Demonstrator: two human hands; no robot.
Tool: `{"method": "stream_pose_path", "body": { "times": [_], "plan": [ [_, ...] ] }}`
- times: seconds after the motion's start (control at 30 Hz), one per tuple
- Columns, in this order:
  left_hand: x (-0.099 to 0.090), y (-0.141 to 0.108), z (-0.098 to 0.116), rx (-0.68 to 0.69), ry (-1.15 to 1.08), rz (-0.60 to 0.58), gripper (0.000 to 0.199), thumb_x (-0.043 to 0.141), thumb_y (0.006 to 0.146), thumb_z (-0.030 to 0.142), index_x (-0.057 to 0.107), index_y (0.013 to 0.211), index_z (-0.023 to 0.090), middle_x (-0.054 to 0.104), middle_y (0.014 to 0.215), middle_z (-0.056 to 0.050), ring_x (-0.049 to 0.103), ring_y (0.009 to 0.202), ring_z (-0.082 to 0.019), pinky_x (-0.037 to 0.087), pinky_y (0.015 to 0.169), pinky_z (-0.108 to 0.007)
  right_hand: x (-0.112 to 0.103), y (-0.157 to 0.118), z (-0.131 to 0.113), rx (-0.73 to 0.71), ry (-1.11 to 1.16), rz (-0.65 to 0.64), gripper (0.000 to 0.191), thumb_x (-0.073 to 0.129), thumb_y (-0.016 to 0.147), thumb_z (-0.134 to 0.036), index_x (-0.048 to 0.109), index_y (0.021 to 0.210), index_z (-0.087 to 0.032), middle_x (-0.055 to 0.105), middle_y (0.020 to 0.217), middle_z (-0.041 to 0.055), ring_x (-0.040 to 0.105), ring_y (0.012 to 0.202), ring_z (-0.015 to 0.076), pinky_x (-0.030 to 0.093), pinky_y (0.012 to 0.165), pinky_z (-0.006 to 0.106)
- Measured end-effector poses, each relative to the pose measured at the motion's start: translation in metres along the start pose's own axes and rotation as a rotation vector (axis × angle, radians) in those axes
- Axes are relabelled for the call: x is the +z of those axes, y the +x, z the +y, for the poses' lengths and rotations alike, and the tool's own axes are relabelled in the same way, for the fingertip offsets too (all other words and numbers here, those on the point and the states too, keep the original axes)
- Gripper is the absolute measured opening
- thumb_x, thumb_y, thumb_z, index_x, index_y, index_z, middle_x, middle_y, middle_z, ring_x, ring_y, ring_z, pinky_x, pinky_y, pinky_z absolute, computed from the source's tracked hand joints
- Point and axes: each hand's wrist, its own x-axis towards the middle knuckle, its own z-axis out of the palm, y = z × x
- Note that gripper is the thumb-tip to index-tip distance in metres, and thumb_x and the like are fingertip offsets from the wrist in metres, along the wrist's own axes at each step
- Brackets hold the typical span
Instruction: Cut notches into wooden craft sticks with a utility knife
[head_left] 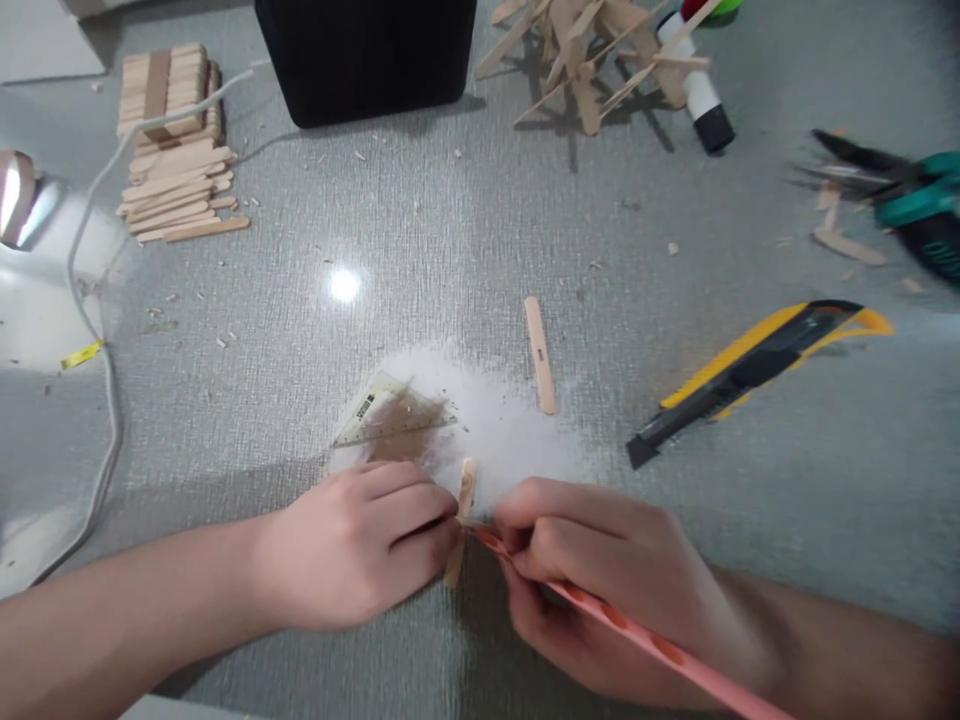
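My left hand (364, 540) is closed, its fingertips pinching a small wooden stick (466, 485) that stands out above and below them. In my right hand (607, 580) is a pink pencil (622, 622) with orange dimples, its tip touching the stick beside my left fingertips. Just above my left hand lies a clear triangular ruler (375, 410) on a whitish patch. Another wooden stick (540, 355), with a small dark slot in its middle, rests farther up. The exact contact under my fingertips is hidden.
A yellow and black cutter (750, 370) lies right, below teal-handled pliers (919, 200). At the back are stacked sticks (180, 180), a black box (367, 60), a stick structure (581, 60) and a glue tube (694, 85). A white cable (112, 400) runs down the left.
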Motion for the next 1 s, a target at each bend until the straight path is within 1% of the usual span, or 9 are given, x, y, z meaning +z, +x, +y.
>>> {"method": "stream_pose_path", "body": {
  "times": [0.07,0.17,0.37,0.47,0.6,0.73,0.83,1.0],
  "plan": [
    [0.0003,0.0000,0.0003,-0.012,-0.013,0.006,0.021,0.046,0.098,0.010,0.065,0.087,0.013,0.068,0.084,-0.008,0.066,0.085,-0.018,0.060,0.074,-0.030,0.0004,-0.0006,-0.0011,0.019,-0.011,0.000,0.024,0.052,0.077,0.000,0.043,0.077,-0.022,0.054,0.075,-0.0024,0.044,0.058,0.0075,0.040,0.050,0.020],
    [0.0004,-0.0002,0.0005,-0.019,-0.027,0.013,0.020,0.048,0.097,0.010,0.065,0.087,0.012,0.068,0.084,-0.009,0.066,0.086,-0.019,0.060,0.074,-0.030,0.0004,-0.0007,-0.0020,0.000,-0.016,-0.005,0.024,0.051,0.078,0.001,0.042,0.077,-0.022,0.053,0.074,-0.0023,0.043,0.058,0.0075,0.039,0.051,0.020],
    [0.0006,-0.0002,0.0006,-0.030,-0.042,0.015,0.020,0.047,0.097,0.010,0.064,0.088,0.014,0.069,0.085,-0.008,0.067,0.085,-0.018,0.061,0.074,-0.030,0.0019,-0.0029,-0.0013,-0.022,-0.055,-0.029,0.026,0.052,0.080,0.001,0.042,0.077,-0.023,0.054,0.076,-0.0017,0.045,0.059,0.0089,0.038,0.052,0.023],
    [0.0015,0.0000,0.0017,-0.062,-0.061,0.012,0.020,0.048,0.097,0.009,0.064,0.087,0.014,0.069,0.086,-0.008,0.066,0.085,-0.017,0.060,0.075,-0.029,0.0034,-0.0044,-0.0013,-0.025,-0.067,-0.015,0.025,0.053,0.081,0.000,0.043,0.075,-0.022,0.054,0.076,-0.0019,0.045,0.059,0.0088,0.037,0.051,0.023],
    [0.0025,0.0004,0.0029,-0.109,-0.097,0.002,0.021,0.048,0.098,0.010,0.064,0.085,0.013,0.069,0.087,-0.008,0.066,0.086,-0.017,0.059,0.075,-0.028,0.0044,-0.0047,-0.0013,-0.013,-0.066,-0.011,0.025,0.053,0.082,0.001,0.045,0.076,-0.022,0.056,0.078,-0.0013,0.048,0.061,0.0087,0.040,0.053,0.023],
    [0.0021,0.0007,0.0030,-0.099,-0.108,0.000,0.022,0.047,0.098,0.010,0.064,0.083,0.012,0.069,0.086,-0.009,0.067,0.087,-0.018,0.059,0.075,-0.029,0.0046,-0.0044,-0.0006,-0.041,-0.038,-0.008,0.026,0.053,0.083,0.002,0.044,0.075,-0.021,0.057,0.078,-0.0014,0.048,0.062,0.0078,0.040,0.054,0.022],
    [0.0018,0.0001,0.0028,-0.094,-0.122,0.001,0.025,0.046,0.099,0.009,0.065,0.082,0.009,0.069,0.086,-0.010,0.066,0.086,-0.019,0.060,0.074,-0.030,0.0046,-0.0048,0.0000,-0.031,-0.044,-0.017,0.024,0.053,0.084,0.000,0.045,0.075,-0.021,0.057,0.079,-0.0010,0.049,0.062,0.0081,0.040,0.053,0.022],
    [0.0021,-0.0005,0.0012,-0.042,-0.084,0.021,0.026,0.047,0.098,0.009,0.065,0.081,0.008,0.069,0.085,-0.012,0.066,0.086,-0.020,0.059,0.073,-0.032,0.0041,-0.0063,0.0026,-0.048,-0.043,-0.058,0.021,0.053,0.084,-0.003,0.047,0.076,-0.022,0.057,0.077,-0.0008,0.049,0.060,0.0090,0.039,0.051,0.023]
  ]
}}
